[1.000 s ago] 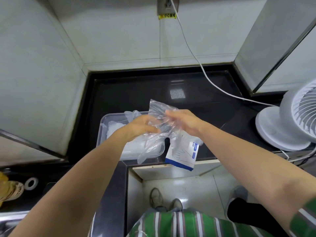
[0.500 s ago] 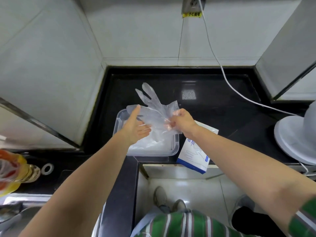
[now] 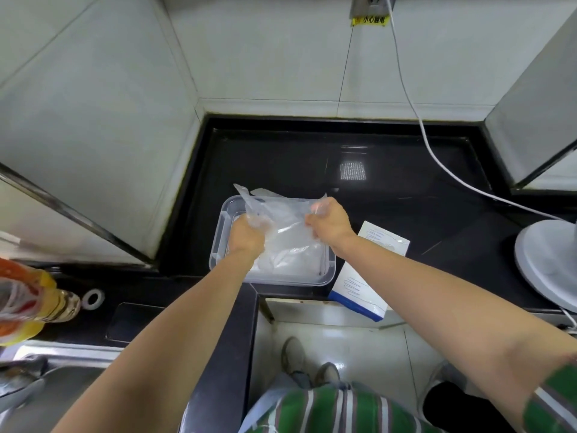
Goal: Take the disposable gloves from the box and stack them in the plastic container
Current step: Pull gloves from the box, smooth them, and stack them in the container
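A clear disposable glove (image 3: pixel 282 214) is stretched flat between both hands, low over the clear plastic container (image 3: pixel 331 270). My left hand (image 3: pixel 246 235) grips its finger end at the left, inside the container's rim. My right hand (image 3: pixel 327 221) pinches its cuff end at the right. Beneath the glove lies a whitish stack of gloves (image 3: pixel 296 260) in the container. The white and blue glove box (image 3: pixel 368 276) lies just right of the container at the counter's front edge.
The black counter (image 3: pixel 390 195) is walled in by tile at the back and left. A white cable (image 3: pixel 437 160) runs from the wall socket to a white fan (image 3: pixel 549 264) at the right. An oil bottle (image 3: pixel 28 301) and a steel sink (image 3: pixel 46 385) are at the lower left.
Both hands have lowered the glove from mid-air down over the container and spread it flat. My left hand went from open beside the glove to gripping its finger end.
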### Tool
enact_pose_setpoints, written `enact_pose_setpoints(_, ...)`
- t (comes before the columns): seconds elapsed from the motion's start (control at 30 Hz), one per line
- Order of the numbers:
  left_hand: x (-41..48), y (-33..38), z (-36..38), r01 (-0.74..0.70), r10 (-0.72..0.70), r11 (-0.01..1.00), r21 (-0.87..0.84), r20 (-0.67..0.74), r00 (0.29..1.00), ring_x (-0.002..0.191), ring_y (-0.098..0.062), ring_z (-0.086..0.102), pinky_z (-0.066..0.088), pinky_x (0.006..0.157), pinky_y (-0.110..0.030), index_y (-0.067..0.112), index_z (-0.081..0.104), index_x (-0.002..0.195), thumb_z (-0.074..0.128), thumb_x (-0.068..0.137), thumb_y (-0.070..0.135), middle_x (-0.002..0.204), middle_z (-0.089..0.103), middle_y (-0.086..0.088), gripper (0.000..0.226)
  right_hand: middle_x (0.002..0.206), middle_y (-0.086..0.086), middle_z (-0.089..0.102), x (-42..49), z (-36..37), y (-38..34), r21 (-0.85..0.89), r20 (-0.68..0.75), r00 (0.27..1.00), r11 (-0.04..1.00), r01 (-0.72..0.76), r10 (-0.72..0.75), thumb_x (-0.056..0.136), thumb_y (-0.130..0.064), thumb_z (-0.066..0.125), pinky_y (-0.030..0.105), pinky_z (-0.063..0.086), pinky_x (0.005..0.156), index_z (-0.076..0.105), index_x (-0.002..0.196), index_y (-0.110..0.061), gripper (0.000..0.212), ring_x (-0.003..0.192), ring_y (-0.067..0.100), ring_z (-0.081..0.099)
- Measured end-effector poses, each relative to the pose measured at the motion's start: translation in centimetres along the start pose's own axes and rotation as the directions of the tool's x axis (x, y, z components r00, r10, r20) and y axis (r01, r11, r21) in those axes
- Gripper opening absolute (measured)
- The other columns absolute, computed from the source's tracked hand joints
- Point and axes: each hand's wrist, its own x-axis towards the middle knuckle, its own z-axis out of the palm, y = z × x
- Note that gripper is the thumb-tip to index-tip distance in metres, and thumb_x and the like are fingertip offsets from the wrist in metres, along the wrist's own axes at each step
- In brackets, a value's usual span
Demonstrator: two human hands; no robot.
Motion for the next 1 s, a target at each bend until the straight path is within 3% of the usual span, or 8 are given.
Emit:
enact_pose_setpoints(0.23, -0.7, -1.7, -0.3, -0.075, 0.096, 0.910, 0.408, -0.030, 0.995, 0.097, -0.028, 0.062, 0.045, 0.077, -0.028, 0.003, 0.051, 0.121, 0.050, 0.100, 0.026, 0.106, 0.064, -0.013, 0.031, 0.120, 0.005, 0.053, 0.6, 0.3, 0.8, -0.283, -0.088, 0.971, 0.940, 0.191, -0.224, 0.089, -0.005, 0.061, 0.030, 0.047, 0.081, 0.045, 0.128, -0.011, 0.043, 0.099, 0.018, 0.054)
enact_pose_setpoints(0.33, -1.1, -1.9, 0.3, -0.087, 0.088, 0.898, 0.431, 0.016, 0.996, 0.103, -0.026, 0.061, 0.041, 0.075, -0.025, 0.006, 0.045, 0.126, 0.049, 0.101, 0.027, 0.113, 0.062, -0.012, 0.033, 0.118, 0.002, 0.052, 0.2, 0.1, -0.3, -0.452, -0.215, 0.773, 0.763, 0.462, -0.597, 0.082, -0.004, 0.067, 0.028, 0.040, 0.090, 0.054, 0.123, -0.015, 0.044, 0.103, 0.015, 0.049)
enact_pose_setpoints(0.4, -0.9, -1.9, 0.8, -0.104, 0.093, 0.892, 0.440, 0.046, 0.995, 0.104, -0.026, 0.061, 0.041, 0.076, -0.025, 0.007, 0.043, 0.128, 0.050, 0.101, 0.027, 0.115, 0.061, -0.013, 0.035, 0.104, -0.002, 0.055, 0.4, 0.4, -0.7, -0.413, -0.113, 0.733, 0.703, 0.579, -0.671, 0.083, -0.004, 0.063, 0.024, 0.043, 0.084, 0.063, 0.105, -0.018, 0.027, 0.092, 0.013, 0.053)
enact_pose_setpoints(0.47, -0.6, -1.9, 1.1, -0.096, 0.079, 0.891, 0.445, 0.058, 0.995, 0.105, -0.027, 0.060, 0.042, 0.076, -0.026, 0.008, 0.042, 0.129, 0.052, 0.100, 0.027, 0.117, 0.060, -0.013, 0.037, 0.093, -0.003, 0.058, 0.5, 1.1, -0.7, -0.328, 0.130, 0.835, 0.771, 0.546, -0.535, 0.087, -0.005, 0.060, 0.026, 0.049, 0.079, 0.066, 0.096, -0.017, 0.017, 0.082, 0.014, 0.058)
enact_pose_setpoints(0.57, -0.1, -2.0, 1.1, -0.062, 0.036, 0.891, 0.449, 0.066, 0.997, 0.110, -0.028, 0.058, 0.047, 0.082, -0.031, 0.007, 0.035, 0.139, 0.054, 0.099, 0.030, 0.123, 0.058, -0.014, 0.050, 0.107, 0.002, 0.057, 1.1, 2.3, 0.7, -0.534, 0.463, 0.885, 0.783, 0.319, -0.046, 0.094, -0.012, 0.061, 0.028, 0.049, 0.083, 0.059, 0.119, -0.020, 0.026, 0.097, 0.021, 0.058)
enact_pose_setpoints(0.73, -0.6, -1.7, -0.1, -0.091, 0.077, 0.852, 0.516, 0.048, 0.996, 0.117, -0.027, 0.056, 0.048, 0.092, -0.030, 0.008, 0.028, 0.147, 0.066, 0.091, 0.032, 0.136, 0.050, -0.012, 0.071, 0.138, 0.008, 0.047, 2.0, 3.7, 2.1, -0.627, 0.506, 0.843, 0.748, 0.215, 0.181, 0.095, -0.018, 0.063, 0.039, 0.048, 0.104, 0.031, 0.149, -0.029, 0.064, 0.119, 0.029, 0.052)
enact_pose_setpoints(0.87, -1.7, -0.1, -0.4, -0.410, 0.580, 0.645, 0.645, -0.065, 0.812, 0.107, -0.019, 0.051, 0.044, 0.085, -0.025, 0.015, 0.052, 0.116, 0.074, 0.080, 0.020, 0.118, 0.052, -0.005, 0.042, 0.143, 0.008, 0.043, 2.4, 4.3, 2.3, -0.692, 0.537, 0.808, 0.674, 0.258, 0.242, 0.092, -0.017, 0.065, 0.038, 0.045, 0.105, 0.019, 0.155, -0.025, 0.079, 0.126, 0.028, 0.048)
enact_pose_setpoints(1.0, -1.8, 1.3, 1.0, -0.538, 0.469, 0.672, 0.508, 0.269, 0.841, 0.087, -0.020, 0.060, 0.049, 0.072, -0.028, 0.014, 0.060, 0.100, 0.058, 0.091, 0.013, 0.100, 0.061, -0.003, 0.010, 0.133, 0.011, 0.049, 2.7, 4.7, 3.0, -0.717, 0.533, 0.794, 0.655, 0.238, 0.294, 0.090, -0.010, 0.067, 0.040, 0.049, 0.101, 0.035, 0.143, -0.011, 0.061, 0.116, 0.027, 0.055)
